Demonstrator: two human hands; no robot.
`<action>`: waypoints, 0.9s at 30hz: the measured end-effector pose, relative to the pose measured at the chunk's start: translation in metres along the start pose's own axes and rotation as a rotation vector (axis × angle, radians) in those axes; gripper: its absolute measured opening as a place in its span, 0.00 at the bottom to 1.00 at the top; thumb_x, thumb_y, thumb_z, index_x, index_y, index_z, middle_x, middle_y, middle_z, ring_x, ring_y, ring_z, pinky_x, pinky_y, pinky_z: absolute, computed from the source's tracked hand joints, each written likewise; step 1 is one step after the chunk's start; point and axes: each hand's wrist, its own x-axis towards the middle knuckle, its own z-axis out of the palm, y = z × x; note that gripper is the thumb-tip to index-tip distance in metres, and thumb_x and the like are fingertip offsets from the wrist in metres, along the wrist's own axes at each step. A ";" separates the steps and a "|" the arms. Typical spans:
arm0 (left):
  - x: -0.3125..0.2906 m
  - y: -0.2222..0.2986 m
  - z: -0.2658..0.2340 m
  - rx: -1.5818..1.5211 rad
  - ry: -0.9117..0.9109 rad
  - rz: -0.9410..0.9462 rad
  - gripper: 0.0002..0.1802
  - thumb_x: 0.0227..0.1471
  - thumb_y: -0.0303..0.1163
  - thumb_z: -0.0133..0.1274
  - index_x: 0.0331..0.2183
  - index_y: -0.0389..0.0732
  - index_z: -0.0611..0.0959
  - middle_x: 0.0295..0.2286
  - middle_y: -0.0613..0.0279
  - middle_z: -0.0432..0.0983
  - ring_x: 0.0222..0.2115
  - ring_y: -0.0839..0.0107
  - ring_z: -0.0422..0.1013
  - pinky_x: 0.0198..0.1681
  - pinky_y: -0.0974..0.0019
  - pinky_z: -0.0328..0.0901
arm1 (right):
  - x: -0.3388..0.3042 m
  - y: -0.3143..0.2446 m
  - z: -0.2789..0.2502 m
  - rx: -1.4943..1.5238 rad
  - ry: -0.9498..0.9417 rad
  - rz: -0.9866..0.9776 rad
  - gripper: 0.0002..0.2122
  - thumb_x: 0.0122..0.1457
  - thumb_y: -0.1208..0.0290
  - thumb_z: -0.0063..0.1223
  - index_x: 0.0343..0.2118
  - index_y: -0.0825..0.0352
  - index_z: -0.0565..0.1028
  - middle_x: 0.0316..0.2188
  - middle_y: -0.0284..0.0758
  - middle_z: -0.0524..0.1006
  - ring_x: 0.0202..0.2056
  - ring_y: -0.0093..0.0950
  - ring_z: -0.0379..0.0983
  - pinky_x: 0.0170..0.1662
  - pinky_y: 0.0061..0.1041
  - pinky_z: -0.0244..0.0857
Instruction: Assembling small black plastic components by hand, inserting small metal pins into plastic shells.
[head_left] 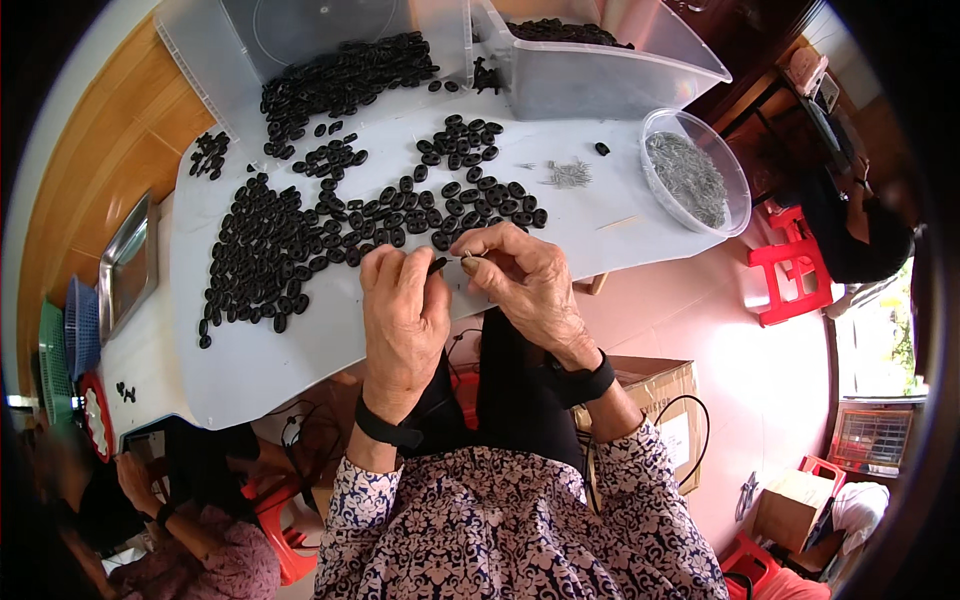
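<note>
At the near edge of the white table (330, 365), my left hand (402, 310) pinches a small black oval piece (437, 265) between thumb and fingers. Close beside it, my right hand (525, 285) is closed in a pinch on a thin metal pin (467, 254), its tip close to the black piece; whether they touch I cannot tell. Many loose black oval pieces (255, 250) with holes spread over the table ahead and to the left. A small heap of metal pins (570, 174) lies beyond my right hand.
A clear round tub (738, 208) of pins stands at the right. At the back, a tipped clear bin (200, 85) spills black pieces beside another clear bin (600, 85). A cardboard box (650, 375) and red stools (795, 265) stand right. Other people sit at left and far right.
</note>
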 end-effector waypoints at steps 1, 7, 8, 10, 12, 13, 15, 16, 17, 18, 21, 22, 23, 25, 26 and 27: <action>0.000 0.005 0.001 -0.123 0.004 -0.039 0.14 0.44 0.16 0.52 0.38 0.32 0.74 0.28 0.51 0.70 0.34 0.54 0.67 0.37 0.56 0.65 | 0.001 -0.003 0.000 0.074 -0.008 0.024 0.04 0.57 0.79 0.54 0.35 0.71 0.75 0.24 0.29 0.76 0.26 0.13 0.71 0.28 0.14 0.66; 0.002 0.020 0.006 -0.261 0.012 -0.028 0.16 0.47 0.17 0.52 0.41 0.31 0.74 0.29 0.50 0.74 0.31 0.57 0.72 0.31 0.61 0.69 | 0.002 -0.004 -0.003 0.151 0.006 0.075 0.02 0.59 0.79 0.50 0.34 0.70 0.72 0.25 0.29 0.76 0.27 0.14 0.72 0.30 0.14 0.67; 0.001 0.022 0.005 -0.346 0.005 -0.113 0.13 0.50 0.19 0.51 0.40 0.32 0.74 0.28 0.51 0.74 0.29 0.59 0.72 0.30 0.63 0.68 | 0.003 -0.002 -0.003 0.180 0.017 0.039 0.02 0.60 0.79 0.51 0.34 0.70 0.72 0.26 0.29 0.76 0.27 0.14 0.72 0.31 0.15 0.68; 0.003 0.026 0.000 -0.431 -0.003 -0.199 0.10 0.53 0.22 0.50 0.39 0.32 0.74 0.27 0.52 0.74 0.28 0.61 0.73 0.29 0.64 0.68 | 0.001 0.000 -0.004 0.210 0.027 0.004 0.02 0.60 0.78 0.51 0.34 0.70 0.72 0.27 0.29 0.76 0.28 0.14 0.72 0.32 0.15 0.68; 0.007 0.031 -0.006 -0.536 -0.128 -0.352 0.07 0.58 0.27 0.47 0.37 0.33 0.74 0.24 0.54 0.73 0.23 0.65 0.73 0.27 0.67 0.67 | -0.002 0.002 -0.007 0.247 0.011 0.012 0.03 0.61 0.76 0.52 0.35 0.69 0.72 0.34 0.32 0.76 0.33 0.17 0.72 0.38 0.18 0.70; 0.006 0.028 -0.002 -0.626 -0.149 -0.369 0.09 0.60 0.31 0.46 0.35 0.34 0.74 0.22 0.58 0.73 0.21 0.71 0.72 0.25 0.69 0.66 | -0.002 0.003 -0.007 0.247 0.010 0.012 0.03 0.61 0.76 0.52 0.35 0.69 0.72 0.34 0.32 0.76 0.33 0.17 0.72 0.38 0.18 0.70; 0.007 0.027 -0.001 -0.697 -0.165 -0.420 0.10 0.60 0.31 0.46 0.36 0.33 0.75 0.22 0.61 0.73 0.22 0.76 0.70 0.26 0.73 0.65 | -0.001 0.008 -0.007 0.308 0.018 -0.052 0.03 0.59 0.77 0.53 0.35 0.69 0.72 0.32 0.29 0.76 0.33 0.16 0.72 0.38 0.16 0.69; 0.007 0.027 -0.002 -0.766 -0.181 -0.472 0.11 0.60 0.31 0.45 0.36 0.32 0.76 0.23 0.65 0.73 0.23 0.80 0.68 0.27 0.76 0.63 | -0.001 0.007 -0.007 0.310 0.019 -0.051 0.03 0.59 0.77 0.53 0.35 0.69 0.72 0.32 0.29 0.76 0.33 0.16 0.72 0.38 0.16 0.69; 0.007 0.026 -0.003 -0.765 -0.182 -0.473 0.11 0.60 0.31 0.45 0.36 0.32 0.76 0.23 0.65 0.73 0.23 0.80 0.68 0.27 0.76 0.63 | -0.002 0.006 -0.007 0.313 -0.005 -0.052 0.03 0.59 0.78 0.54 0.35 0.69 0.73 0.33 0.30 0.76 0.34 0.16 0.72 0.39 0.16 0.68; 0.008 0.023 -0.004 -0.874 -0.192 -0.545 0.09 0.59 0.30 0.47 0.35 0.33 0.76 0.23 0.65 0.74 0.23 0.81 0.69 0.28 0.76 0.64 | -0.002 0.006 -0.008 0.316 -0.028 -0.053 0.03 0.58 0.78 0.54 0.34 0.69 0.74 0.34 0.30 0.76 0.35 0.17 0.72 0.40 0.17 0.68; 0.009 0.018 -0.002 -1.099 -0.195 -0.656 0.08 0.57 0.29 0.49 0.34 0.34 0.76 0.24 0.66 0.74 0.24 0.81 0.70 0.30 0.77 0.64 | -0.001 0.010 -0.009 0.303 0.017 -0.156 0.03 0.57 0.79 0.55 0.35 0.69 0.77 0.33 0.29 0.76 0.34 0.17 0.71 0.39 0.17 0.67; 0.009 0.017 -0.001 -1.217 -0.187 -0.694 0.08 0.57 0.29 0.49 0.34 0.33 0.77 0.24 0.66 0.74 0.25 0.80 0.70 0.32 0.77 0.64 | -0.001 0.009 -0.010 0.305 0.016 -0.156 0.03 0.57 0.79 0.55 0.35 0.69 0.77 0.33 0.29 0.76 0.34 0.17 0.71 0.39 0.17 0.67; 0.009 0.016 -0.001 -1.245 -0.187 -0.702 0.09 0.57 0.30 0.49 0.35 0.33 0.77 0.25 0.65 0.75 0.25 0.80 0.70 0.34 0.76 0.65 | -0.002 0.008 -0.012 0.320 0.038 -0.119 0.04 0.57 0.80 0.55 0.35 0.69 0.78 0.32 0.29 0.75 0.34 0.17 0.70 0.39 0.17 0.66; 0.010 0.018 -0.002 -1.249 -0.163 -0.729 0.09 0.57 0.30 0.49 0.35 0.34 0.77 0.24 0.65 0.74 0.25 0.79 0.69 0.34 0.76 0.64 | -0.002 0.004 -0.012 0.315 0.042 -0.067 0.06 0.57 0.80 0.55 0.37 0.69 0.79 0.30 0.29 0.74 0.32 0.17 0.69 0.37 0.17 0.65; 0.010 0.018 -0.002 -1.254 -0.140 -0.755 0.09 0.57 0.30 0.49 0.35 0.34 0.78 0.24 0.65 0.74 0.24 0.79 0.69 0.33 0.76 0.64 | -0.002 0.004 -0.013 0.317 0.041 -0.067 0.06 0.57 0.80 0.55 0.37 0.69 0.79 0.30 0.29 0.74 0.32 0.17 0.69 0.37 0.17 0.65; 0.011 0.017 -0.001 -1.252 -0.140 -0.756 0.09 0.57 0.30 0.49 0.35 0.34 0.78 0.24 0.65 0.74 0.24 0.79 0.69 0.33 0.76 0.64 | -0.002 0.005 -0.015 0.210 0.004 -0.075 0.06 0.57 0.80 0.55 0.37 0.69 0.79 0.30 0.29 0.74 0.32 0.17 0.70 0.37 0.16 0.65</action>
